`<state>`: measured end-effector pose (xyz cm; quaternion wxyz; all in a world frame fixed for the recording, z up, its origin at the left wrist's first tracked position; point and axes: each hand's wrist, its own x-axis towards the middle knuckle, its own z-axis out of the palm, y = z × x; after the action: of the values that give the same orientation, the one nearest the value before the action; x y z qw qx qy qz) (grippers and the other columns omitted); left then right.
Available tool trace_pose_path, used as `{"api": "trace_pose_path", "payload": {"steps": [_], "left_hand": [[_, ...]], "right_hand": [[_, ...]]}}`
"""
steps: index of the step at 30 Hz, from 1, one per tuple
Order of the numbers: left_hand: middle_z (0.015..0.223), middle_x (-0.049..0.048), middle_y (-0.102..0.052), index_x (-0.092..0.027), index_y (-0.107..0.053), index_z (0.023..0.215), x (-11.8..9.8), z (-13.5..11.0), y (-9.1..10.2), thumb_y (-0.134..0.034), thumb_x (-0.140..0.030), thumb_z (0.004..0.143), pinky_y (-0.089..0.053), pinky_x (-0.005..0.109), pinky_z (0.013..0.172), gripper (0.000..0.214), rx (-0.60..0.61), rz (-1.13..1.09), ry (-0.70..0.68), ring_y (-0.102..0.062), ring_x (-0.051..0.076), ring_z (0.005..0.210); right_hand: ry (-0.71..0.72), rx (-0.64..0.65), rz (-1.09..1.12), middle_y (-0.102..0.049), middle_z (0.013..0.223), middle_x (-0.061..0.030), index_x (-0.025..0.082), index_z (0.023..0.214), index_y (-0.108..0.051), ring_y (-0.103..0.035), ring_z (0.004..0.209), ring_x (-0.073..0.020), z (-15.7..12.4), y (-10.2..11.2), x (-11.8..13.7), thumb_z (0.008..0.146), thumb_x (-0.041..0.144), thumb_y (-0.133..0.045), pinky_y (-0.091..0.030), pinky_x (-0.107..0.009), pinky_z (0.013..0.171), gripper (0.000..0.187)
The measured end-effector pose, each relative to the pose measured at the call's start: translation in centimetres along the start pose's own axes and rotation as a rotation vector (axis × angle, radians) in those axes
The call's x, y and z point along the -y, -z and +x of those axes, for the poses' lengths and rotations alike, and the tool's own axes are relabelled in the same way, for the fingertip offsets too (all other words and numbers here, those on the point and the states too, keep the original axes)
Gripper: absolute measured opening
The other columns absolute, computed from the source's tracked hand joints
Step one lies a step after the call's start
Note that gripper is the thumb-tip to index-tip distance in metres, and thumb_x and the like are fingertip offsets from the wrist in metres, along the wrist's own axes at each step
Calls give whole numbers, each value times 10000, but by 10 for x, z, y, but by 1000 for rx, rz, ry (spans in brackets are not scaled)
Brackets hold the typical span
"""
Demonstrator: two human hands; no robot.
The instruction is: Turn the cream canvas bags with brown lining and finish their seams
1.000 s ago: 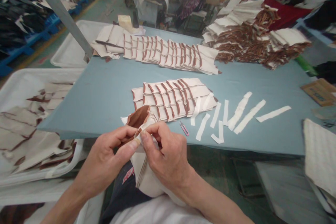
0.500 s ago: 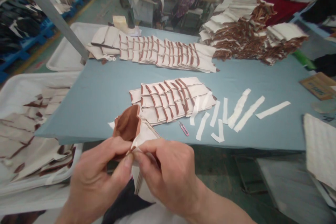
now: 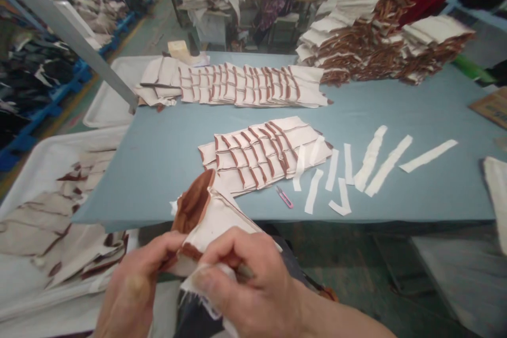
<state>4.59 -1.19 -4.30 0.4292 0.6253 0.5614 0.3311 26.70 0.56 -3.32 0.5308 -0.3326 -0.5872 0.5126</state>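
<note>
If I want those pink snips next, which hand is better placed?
Probably your right hand: it's nearer the pink snips, though it pinches frayed white cloth. Your left hand is farther away, gripping the brown-lined piece.

- Open cream cloth pouch (image 3: 225, 216): matt outside; the brown lining (image 3: 193, 205) looks soft and napped, like suede.
- Crumpled white cloth scrap (image 3: 193, 276): matt, its edge frayed into loose threads.
- Overlapping row of flat cream cloth pieces with brown edges (image 3: 257, 156): matt, ridged by seams.
- Long flat white strips (image 3: 388, 166): thin, matt, paper or fabric unclear.
- Slim pink-handled snips (image 3: 285, 198): plastic-looking handle, metal-looking blades.
- Wide blue-grey tabletop (image 3: 158, 169): smooth, matt.
- Large white plastic tub (image 3: 59, 153): smooth, slight sheen.
- Slanting grey metal post (image 3: 105, 73): smooth.
- Flat brown cardboard box (image 3: 491, 108): matt.
</note>
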Motion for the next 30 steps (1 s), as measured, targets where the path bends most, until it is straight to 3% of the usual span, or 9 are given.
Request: {"api": "trace_pose_path", "payload": {"steps": [3,6,9,11,13,16,20,23,30], "left_hand": [[801,83,-822,-204,-882,921,3,23,1,-360,-912,1089,-618,327,697,896,77,-120,121,-751,272,753],[763,85,-820,-183,-865,920,6,42,6,-252,-972,1061,-574,317,657,1009,125,-209,154,-695,240,665],[781,76,-841,-188,-855,914,2,52,13,-393,-942,1063,-541,296,650,896,177,-241,155,-705,232,680],[780,64,-844,-199,-853,895,-7,56,16,-418,-901,1082,-538,284,643,846,219,-230,134,-718,229,680],[808,45,-850,-212,-854,885,-19,59,17,-477,-781,1128,-555,268,679,725,260,-155,64,-743,224,721],[791,-6,-830,-224,-847,874,-37,61,19,-640,-524,1108,-554,222,695,433,300,-34,-94,-738,187,719],[701,-46,-794,-225,-830,844,-53,58,22,-651,-351,1034,-519,174,602,290,318,72,-177,-721,144,616],[672,-54,-767,-225,-830,837,-56,54,24,-610,-299,1017,-486,157,571,294,275,166,-219,-685,120,577],[673,-17,-719,-178,-833,844,-58,79,34,-588,-371,992,-438,203,547,345,388,233,-113,-590,141,600]], "right_hand": [[-429,37,309,-516,605,94,235,924,-612,-395,481,-79,1,24,-5,1027,621,-805,-351,-205,470,444],[-474,-11,292,-513,613,94,237,908,-592,-400,505,-84,12,53,-20,979,703,-831,-373,-211,507,529],[-307,32,74,-713,784,-2,232,884,-628,-630,685,-147,30,77,-29,1016,568,-814,-535,-269,675,406],[-144,143,-88,-843,1101,-94,230,883,-650,-768,1011,-222,44,86,-26,1039,398,-771,-608,-366,930,259],[22,286,-174,-834,1379,-133,236,895,-644,-754,1298,-271,57,88,-19,1030,273,-719,-565,-466,1148,159],[246,444,-212,-841,1400,-127,259,898,-592,-722,1413,-290,74,79,-14,970,188,-685,-496,-537,1272,137],[434,463,-231,-859,1047,-77,272,867,-532,-793,1090,-266,88,58,-22,949,207,-621,-583,-456,1067,137],[489,444,-259,-720,804,-1,272,864,-517,-651,730,-189,92,48,-21,953,267,-556,-514,-350,772,97],[227,450,-422,-545,761,36,277,920,-462,-469,668,-173,106,45,-6,955,301,-522,-350,-330,682,73]]}}
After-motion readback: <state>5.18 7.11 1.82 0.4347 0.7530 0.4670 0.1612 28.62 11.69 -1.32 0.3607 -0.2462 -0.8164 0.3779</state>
